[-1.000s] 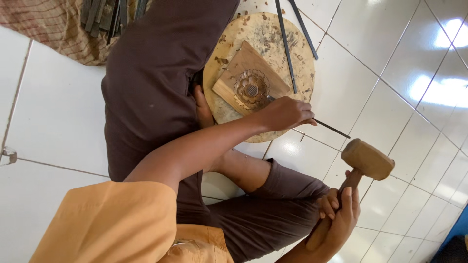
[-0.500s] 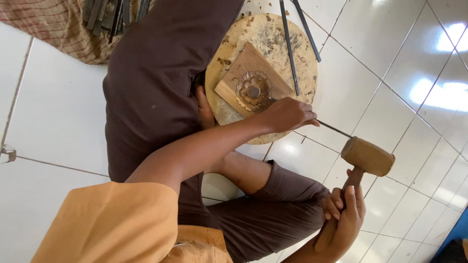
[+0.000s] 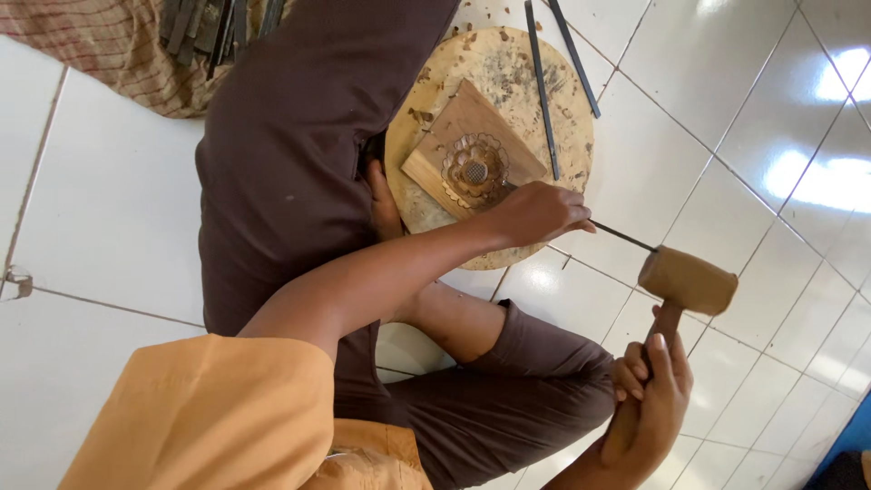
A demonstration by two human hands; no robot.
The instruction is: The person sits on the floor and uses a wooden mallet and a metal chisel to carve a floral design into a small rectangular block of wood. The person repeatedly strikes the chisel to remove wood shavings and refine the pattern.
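Mallet (image 3: 687,280) and chisel (image 3: 621,236) stand a narrow gap apart at the right edge of a round wooden block (image 3: 553,195) set on a white tiled floor (image 3: 109,200) — the chisel's thin dark shaft runs slantwise from its butt, which points down and right toward the mallet's near face, up and left to its tip at a carved rosette (image 3: 474,170). The left hand (image 3: 537,212) is closed round the chisel's lower shaft, knuckles up, the fist resting over the block's right-hand edge beside the rosette; only the butt end of the tool shows clear of the fingers. The right hand (image 3: 649,386) is wrapped tight round the lower part of the mallet's wooden handle, which rises toward the barrel-shaped head — the head lying roughly crosswise to the chisel's long axis and off the block, over the floor. The rosette is cut into a flat wooden panel (image 3: 458,122) lying tilted near the block's centre, with wood chips scattered about it. Two long dark metal tools (image 3: 543,86) lie along the block's upper right edge, one reaching out onto the tiles. A brown-trousered leg (image 3: 308,154) crosses the block's left edge, a bare foot touching its rim.
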